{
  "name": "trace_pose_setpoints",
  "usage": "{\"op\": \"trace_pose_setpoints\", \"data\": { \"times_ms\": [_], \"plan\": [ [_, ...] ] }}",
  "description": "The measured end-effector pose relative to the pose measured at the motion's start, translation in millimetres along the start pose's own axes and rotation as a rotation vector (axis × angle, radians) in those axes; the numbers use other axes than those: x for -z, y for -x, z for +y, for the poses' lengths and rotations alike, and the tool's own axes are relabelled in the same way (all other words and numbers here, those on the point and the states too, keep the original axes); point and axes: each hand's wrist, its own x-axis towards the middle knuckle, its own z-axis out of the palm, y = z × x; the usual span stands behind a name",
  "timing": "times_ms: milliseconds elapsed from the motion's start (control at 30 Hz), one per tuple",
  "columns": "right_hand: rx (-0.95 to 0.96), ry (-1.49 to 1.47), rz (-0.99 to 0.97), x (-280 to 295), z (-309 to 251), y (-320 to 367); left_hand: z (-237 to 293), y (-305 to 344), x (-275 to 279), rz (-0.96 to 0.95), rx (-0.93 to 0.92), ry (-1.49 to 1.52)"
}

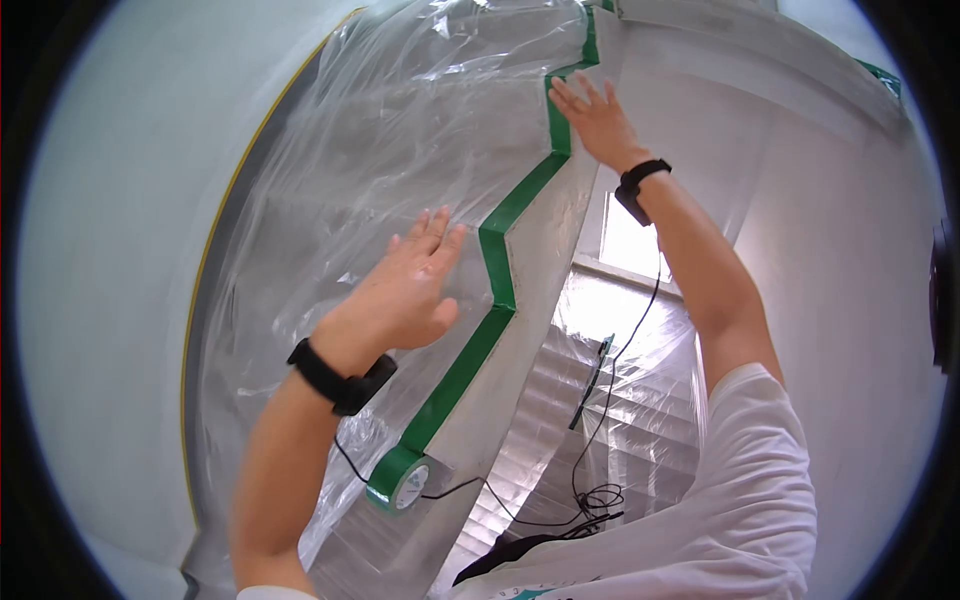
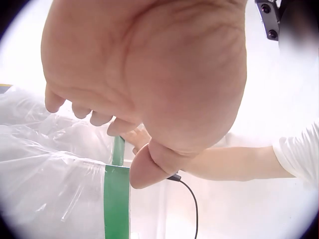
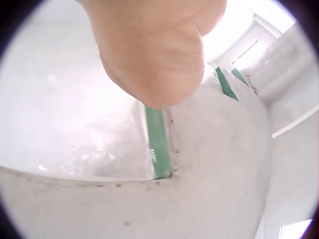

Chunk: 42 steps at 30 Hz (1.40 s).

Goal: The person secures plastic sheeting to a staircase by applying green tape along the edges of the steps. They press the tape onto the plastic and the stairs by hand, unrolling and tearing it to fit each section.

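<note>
White shirt: pale sleeves end above the elbows; teal marks at the hem are too small to read
Left arm: rises from the lower left of the head view, elbow bent, with a black wrist device strapped on
Left hand: palm toward the covered surface, fingers extended and a little apart, thumb out to the side, gripping nothing; whether it touches the sheet cannot be told
Right arm: reaches up and forward, a black band with a camera at the wrist
Right hand: raised higher than the left, fingers nearly straight and slightly spread, fingertips over the tape near an upper bend, gripping nothing; exact contact cannot be told
Tape roll: at the bottom end of the strip, joined to it, pale core facing out; its print is too small to read
Green tape: runs zigzag along the edge of the sheet; small pale characters show in the right wrist view, unreadable
Plastic film: clear, wrinkled, over the surface left of the tape
Bare surface: whitish, dark specks along its edge
Cable: black, looped below
Stairs: under clear sheeting
Window: bright, beyond the right arm
Walls: pale
</note>
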Motion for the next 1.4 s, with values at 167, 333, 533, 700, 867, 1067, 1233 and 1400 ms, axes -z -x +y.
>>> {"op": "trace_pose_setpoints", "data": {
  "times_ms": [167,333,533,700,867,1067,1233,1400],
  "plan": [
    [0.109,0.204,-0.088,-23.1,9.5,0.4,0.2,54.9,8.1,0.076,0.06,0.089],
    [0.141,0.167,-0.177,-34.6,-13.9,35.6,1.4,96.2,9.7,0.11,0.12,0.163],
    [0.105,0.083,-0.23,-40.5,-26.4,56.1,14.2,139.6,13.7,0.152,0.119,0.176],
    [0.312,0.102,-0.282,-21.2,5.8,41.9,25.1,189.8,13.4,0.208,0.175,0.251],
    [0.219,0.16,-0.212,-8.8,12.9,10.3,28.5,226.1,2.9,0.23,0.208,0.266],
    [-0.183,-0.135,-0.084,-8.2,-4.2,-12.3,37.7,266.2,-41.4,0.076,0.408,0.287],
    [-0.354,-0.584,0.007,-28.6,12.3,-56.4,41.0,259.0,-47.5,0.153,0.421,0.431],
    [-0.425,-0.868,-0.222,-51.1,39.9,-71.6,47.8,284.8,-47.5,0.231,0.554,0.444]
  ]
}}
